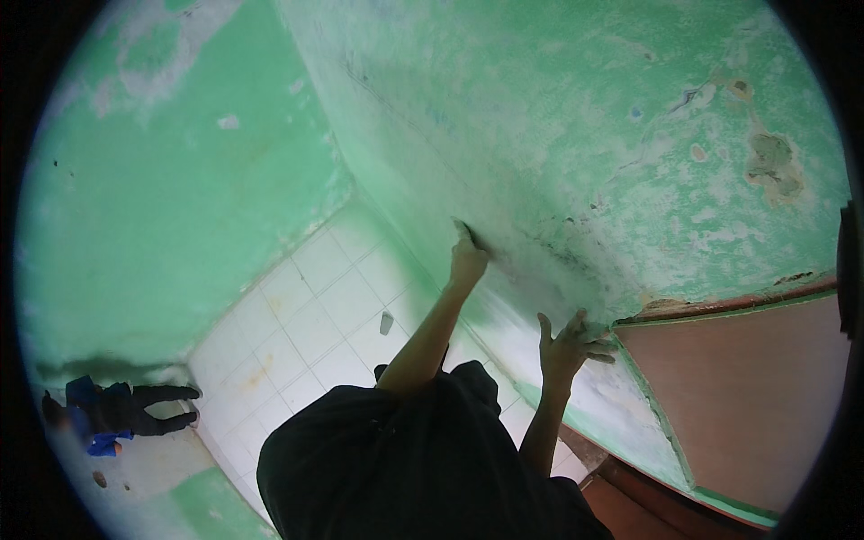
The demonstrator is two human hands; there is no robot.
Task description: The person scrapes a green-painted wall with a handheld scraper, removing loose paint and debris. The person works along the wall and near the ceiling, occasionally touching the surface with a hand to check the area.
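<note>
In the head view, a wall with worn green paint [513, 135] stands before me, whitish and scuffed in broad patches. My left hand [469, 256] reaches to its lower part, one finger or narrow tip stretched up along the surface and the other fingers bent. Whether something thin lies under that hand cannot be seen. To the right, nearer the corner of a brown panel, my right hand [567, 344] has its fingers spread at the wall. Its fingertips look greyish with dust, and no tool shows in it. A dark rough patch [560, 250] marks the wall between and above the hands.
A small grey flat piece [386, 322] lies on the white tiled floor [317, 290]. The brown panel [736, 391] with a chipped edge is at right. Another green wall [202, 202] rises at left. Another person in dark trousers [162, 408] stands at lower left.
</note>
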